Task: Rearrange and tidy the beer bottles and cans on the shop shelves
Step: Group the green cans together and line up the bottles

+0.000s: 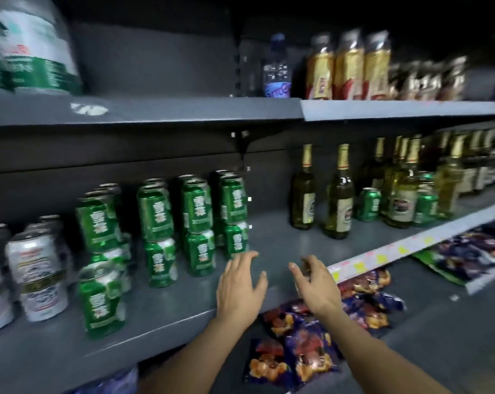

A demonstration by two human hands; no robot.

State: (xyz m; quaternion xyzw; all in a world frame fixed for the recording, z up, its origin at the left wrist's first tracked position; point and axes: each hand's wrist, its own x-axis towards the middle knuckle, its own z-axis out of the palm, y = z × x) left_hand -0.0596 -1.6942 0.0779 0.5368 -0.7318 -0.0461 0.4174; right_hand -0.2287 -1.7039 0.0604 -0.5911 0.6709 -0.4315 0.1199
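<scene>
Dim shop light, black upper corners — motion blur throughout, wide-angle bending at the edges, faint glare on bottle glass (338, 194).

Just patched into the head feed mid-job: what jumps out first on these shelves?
The stacked green cans filling the left half of the middle shelf stand out first, with white cans at their far left. Tall green bottles stand to the right on the same shelf. Both hands, left hand and right hand, hover open and empty over the bare stretch between cans and bottles.
</scene>
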